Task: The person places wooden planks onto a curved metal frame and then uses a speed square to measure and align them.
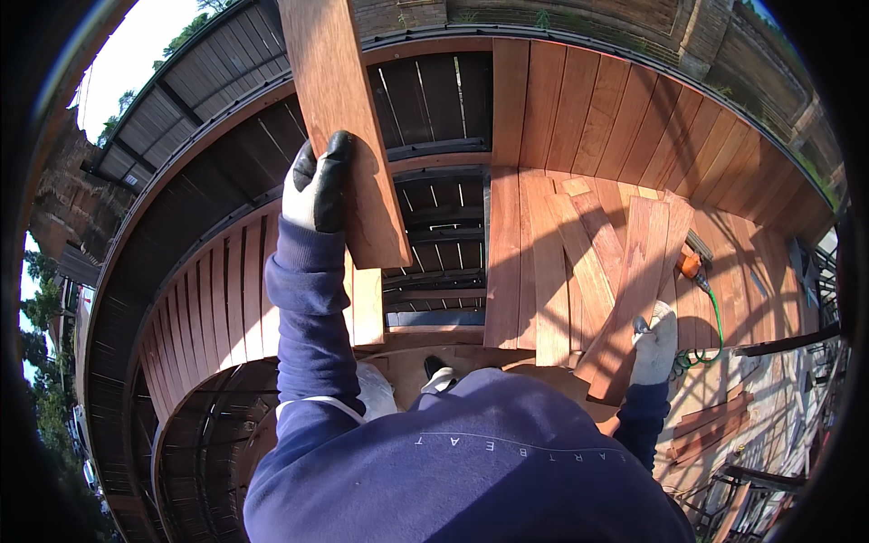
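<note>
Your left hand (317,185), in a black and white glove, is at 10 o'clock. It pinches a long brown board (348,118), with the thumb on top and the other fingers by the left edge. This board points up at 11 o'clock. Your right hand (654,351), also in a glove, is at 4 o'clock. It touches the edge of a wide board (625,299), but I cannot tell if it is gripping it. That wide board lies slanted at 3 o'clock, on top of other planks (549,271). Just past it, also at 3 o'clock, is an orange tool (692,264) with a green cord (719,317). In the middle, you can see a dark metal frame (442,294). Wooden slats (210,308) curve around at 9 o'clock.
</note>
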Demonstrator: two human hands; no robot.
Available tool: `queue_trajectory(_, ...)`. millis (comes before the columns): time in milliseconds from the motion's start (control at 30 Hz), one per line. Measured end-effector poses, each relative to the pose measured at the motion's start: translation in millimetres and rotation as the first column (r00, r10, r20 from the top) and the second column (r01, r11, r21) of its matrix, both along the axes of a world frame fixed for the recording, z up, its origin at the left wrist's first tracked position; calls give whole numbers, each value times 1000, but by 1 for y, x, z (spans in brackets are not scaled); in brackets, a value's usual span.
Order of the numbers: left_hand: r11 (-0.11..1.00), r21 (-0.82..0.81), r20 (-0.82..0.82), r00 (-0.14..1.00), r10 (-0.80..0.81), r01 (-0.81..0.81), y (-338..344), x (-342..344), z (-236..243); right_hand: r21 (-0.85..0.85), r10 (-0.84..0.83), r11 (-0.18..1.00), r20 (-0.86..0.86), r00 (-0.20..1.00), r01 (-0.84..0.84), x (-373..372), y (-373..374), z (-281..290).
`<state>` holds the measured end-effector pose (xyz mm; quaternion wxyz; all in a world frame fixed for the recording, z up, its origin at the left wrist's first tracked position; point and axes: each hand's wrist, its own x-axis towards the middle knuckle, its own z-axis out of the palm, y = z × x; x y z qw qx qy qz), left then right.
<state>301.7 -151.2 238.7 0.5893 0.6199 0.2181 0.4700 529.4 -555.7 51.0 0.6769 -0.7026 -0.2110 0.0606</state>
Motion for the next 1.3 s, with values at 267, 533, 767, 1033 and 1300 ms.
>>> queue_trajectory(267, 776, -560, -152, 884, -442, 291, -156, 52, -150, 190, 354, 931, -260, 898, -312, -28, 70, 17)
queue_trajectory(533, 777, -543, 130, 946, -298, 319, -173, 29, -178, -360, 496, 863, 477, 726, -354, -94, 131, 63)
queue_trajectory(767, 971, -29, -206, 949, -238, 237, -155, 7, -223, -354, 620, 766, 190, 761, -536, -95, 116, 33)
queue_trajectory(1033, 824, -133, -152, 811, -565, 550, -179, 52, -180, -228, 424, 877, -49, 904, -424, -35, 52, 43)
queue_trajectory(1300, 684, -484, -127, 730, -672, 545, -160, -9, -208, -719, -284, 312, 553, 783, 621, 118, -144, 55)
